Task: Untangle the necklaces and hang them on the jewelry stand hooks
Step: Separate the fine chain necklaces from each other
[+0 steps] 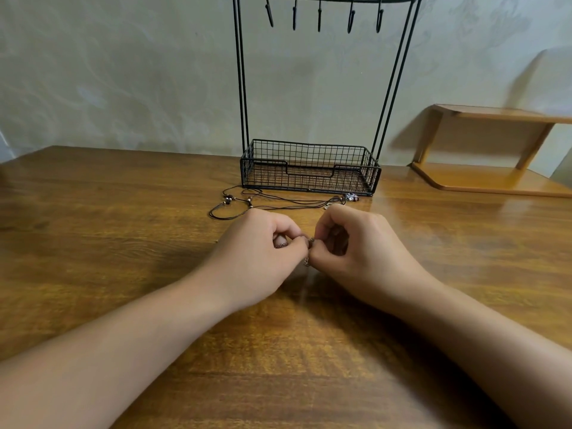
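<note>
My left hand [266,243] and my right hand [356,243] meet fingertip to fingertip over the wooden table, both pinched on a thin metal chain necklace [307,260] that shows between them and dangles a little below. Behind my hands, black cord necklaces [247,204] with small beads lie tangled on the table, running right to a small pendant [351,197]. The black wire jewelry stand [309,168] rises at the back centre. Its hooks [319,17] hang bare from the top bar.
The stand's base is a wire mesh basket [373,174] with nothing visible inside. A small wooden shelf [495,178] sits on the table at the back right. A pale wall closes off the rear edge of the table [123,227].
</note>
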